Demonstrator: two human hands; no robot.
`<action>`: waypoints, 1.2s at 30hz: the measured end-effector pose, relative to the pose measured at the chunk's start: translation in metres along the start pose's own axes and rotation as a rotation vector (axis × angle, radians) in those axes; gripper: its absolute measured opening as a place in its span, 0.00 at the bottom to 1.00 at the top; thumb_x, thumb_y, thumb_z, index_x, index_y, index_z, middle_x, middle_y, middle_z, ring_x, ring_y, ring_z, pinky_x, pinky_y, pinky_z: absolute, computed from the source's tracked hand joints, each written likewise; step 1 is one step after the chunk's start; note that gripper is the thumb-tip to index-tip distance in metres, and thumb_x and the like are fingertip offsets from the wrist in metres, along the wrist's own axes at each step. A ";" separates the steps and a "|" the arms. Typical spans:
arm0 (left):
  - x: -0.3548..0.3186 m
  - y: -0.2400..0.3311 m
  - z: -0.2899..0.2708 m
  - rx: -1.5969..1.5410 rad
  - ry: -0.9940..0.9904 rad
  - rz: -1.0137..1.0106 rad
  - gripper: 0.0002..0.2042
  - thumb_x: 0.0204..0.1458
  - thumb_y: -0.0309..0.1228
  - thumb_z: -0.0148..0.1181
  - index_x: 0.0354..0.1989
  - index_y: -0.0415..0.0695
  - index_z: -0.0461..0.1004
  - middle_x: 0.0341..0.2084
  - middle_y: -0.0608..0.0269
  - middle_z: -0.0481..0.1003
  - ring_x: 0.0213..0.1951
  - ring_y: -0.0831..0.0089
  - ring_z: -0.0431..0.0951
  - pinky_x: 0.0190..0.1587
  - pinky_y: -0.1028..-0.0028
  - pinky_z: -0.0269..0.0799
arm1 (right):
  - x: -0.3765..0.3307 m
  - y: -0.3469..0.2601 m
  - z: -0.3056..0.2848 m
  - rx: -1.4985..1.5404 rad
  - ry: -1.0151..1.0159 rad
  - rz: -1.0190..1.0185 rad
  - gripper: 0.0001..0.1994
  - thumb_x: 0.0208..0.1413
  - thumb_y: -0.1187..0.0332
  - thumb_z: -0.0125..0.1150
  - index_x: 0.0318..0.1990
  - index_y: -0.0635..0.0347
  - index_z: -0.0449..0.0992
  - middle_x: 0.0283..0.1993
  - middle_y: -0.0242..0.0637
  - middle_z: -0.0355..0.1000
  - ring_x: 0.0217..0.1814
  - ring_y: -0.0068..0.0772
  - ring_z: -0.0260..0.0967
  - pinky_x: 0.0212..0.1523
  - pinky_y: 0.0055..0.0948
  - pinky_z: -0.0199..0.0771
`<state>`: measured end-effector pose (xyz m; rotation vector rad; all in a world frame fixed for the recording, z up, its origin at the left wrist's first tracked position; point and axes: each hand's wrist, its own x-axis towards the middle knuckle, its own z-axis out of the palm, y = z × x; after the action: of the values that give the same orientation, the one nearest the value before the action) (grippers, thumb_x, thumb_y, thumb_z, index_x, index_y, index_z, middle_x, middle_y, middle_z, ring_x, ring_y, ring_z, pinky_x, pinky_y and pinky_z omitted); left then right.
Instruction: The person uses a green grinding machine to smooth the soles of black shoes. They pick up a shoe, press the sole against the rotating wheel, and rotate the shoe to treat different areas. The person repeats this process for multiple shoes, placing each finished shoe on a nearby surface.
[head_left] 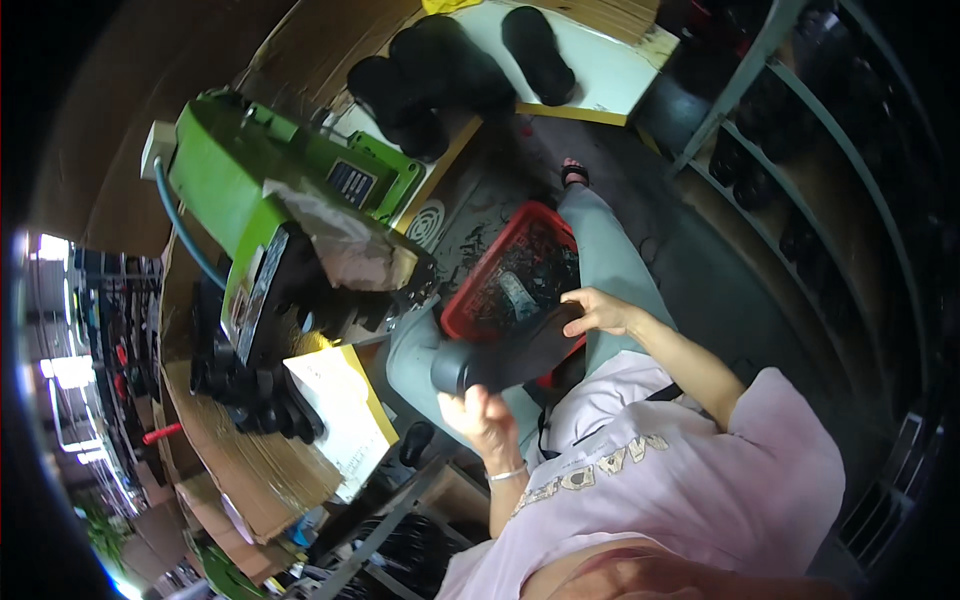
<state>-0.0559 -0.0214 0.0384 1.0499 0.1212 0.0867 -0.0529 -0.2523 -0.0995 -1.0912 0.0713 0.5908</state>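
Observation:
A black shoe sole [535,345] with a thick heel end is held over my lap, in front of the red basket. My right hand [600,312] pinches its far end between thumb and fingers. At the heel end, my left hand [482,425] grips it with curled fingers, a little smeared by motion; a band circles that wrist. To the left stands a green machine [250,190], its dark working head pointing toward my knees. The red basket [500,255] sits between my legs and holds dark scraps and a pale piece.
Black soles [430,70] lie piled on the white table at the back, with a single one [538,55] beside them. More dark soles [265,400] stand by cardboard at the left. A metal rack [790,110] with dark items rises at the right. Scraps litter the floor.

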 end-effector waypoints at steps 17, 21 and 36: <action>0.071 -0.015 0.023 0.156 -0.209 -0.033 0.15 0.42 0.17 0.71 0.39 0.35 0.74 0.36 0.62 0.77 0.38 0.77 0.76 0.42 0.78 0.72 | 0.014 0.017 0.049 0.131 -0.070 0.096 0.23 0.46 0.82 0.67 0.52 0.67 0.71 0.45 0.41 0.74 0.43 0.33 0.74 0.44 0.34 0.79; 0.062 -0.028 0.005 0.289 -0.170 0.003 0.17 0.45 0.16 0.66 0.46 0.31 0.74 0.39 0.58 0.78 0.40 0.74 0.77 0.46 0.75 0.74 | -0.007 0.013 0.030 0.141 0.022 0.035 0.21 0.46 0.82 0.64 0.51 0.67 0.71 0.44 0.42 0.74 0.40 0.33 0.75 0.37 0.33 0.80; 0.062 -0.012 0.019 0.177 -0.172 0.014 0.20 0.44 0.15 0.67 0.47 0.34 0.70 0.37 0.61 0.75 0.37 0.77 0.76 0.42 0.78 0.75 | 0.010 -0.186 -0.019 -0.032 0.519 -0.600 0.21 0.53 0.75 0.62 0.54 0.60 0.67 0.43 0.31 0.71 0.30 0.11 0.67 0.14 0.11 0.51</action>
<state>0.0087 -0.0356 0.0336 1.2307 -0.0350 -0.0018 0.0499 -0.3249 0.0390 -1.2033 0.1766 -0.2368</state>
